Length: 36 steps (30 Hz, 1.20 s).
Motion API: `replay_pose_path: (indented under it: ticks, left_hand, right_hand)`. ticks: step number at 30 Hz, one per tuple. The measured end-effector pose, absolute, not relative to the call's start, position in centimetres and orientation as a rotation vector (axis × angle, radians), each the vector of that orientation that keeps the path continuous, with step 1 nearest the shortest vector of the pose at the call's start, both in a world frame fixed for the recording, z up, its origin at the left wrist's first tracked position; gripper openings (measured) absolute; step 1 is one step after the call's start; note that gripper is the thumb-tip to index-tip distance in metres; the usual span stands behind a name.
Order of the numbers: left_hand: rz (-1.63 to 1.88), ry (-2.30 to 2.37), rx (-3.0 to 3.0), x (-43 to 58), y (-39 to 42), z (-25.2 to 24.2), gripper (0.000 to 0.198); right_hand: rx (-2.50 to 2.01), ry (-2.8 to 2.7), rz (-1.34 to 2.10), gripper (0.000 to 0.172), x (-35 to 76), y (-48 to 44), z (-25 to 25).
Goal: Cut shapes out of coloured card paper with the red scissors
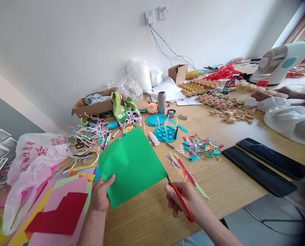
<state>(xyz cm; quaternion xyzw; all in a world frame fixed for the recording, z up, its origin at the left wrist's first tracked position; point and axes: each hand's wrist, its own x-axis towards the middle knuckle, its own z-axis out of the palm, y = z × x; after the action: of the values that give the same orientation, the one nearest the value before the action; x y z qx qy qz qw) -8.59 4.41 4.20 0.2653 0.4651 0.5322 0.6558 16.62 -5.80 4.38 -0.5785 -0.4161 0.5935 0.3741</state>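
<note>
A sheet of green paper (132, 164) is held up over the table, pinched along its lower left side by my left hand (102, 194). My right hand (179, 200) grips red-handled scissors (181, 198), whose blades meet the sheet's right corner. Whether the blades are apart is too small to tell. Below and left of the sheet lies a pile of coloured paper (50, 191), topped by a cut red piece (60, 213). Thin paper strips (185, 171) lie just beyond my right hand, near a heap of colourful scraps (203, 148).
A blue round craft piece (165, 133) with upright pipe cleaners stands past the sheet, near a glue bottle (154, 138) and a metal flask (162, 103). Two dark phones (258, 171) lie at right. Another person's hand (261, 95) and a white fan (277, 65) are at far right.
</note>
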Motion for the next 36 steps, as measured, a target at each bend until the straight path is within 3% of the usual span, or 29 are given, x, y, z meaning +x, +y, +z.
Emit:
replay_pose_path:
  ticks: [36]
  left_hand:
    - [1.190, 1.073, 0.621, -8.57, 4.30, 4.39, 0.065]
  right_hand:
    - [-1.491, -1.078, 1.505, 0.050, 16.49, -5.56, 4.22]
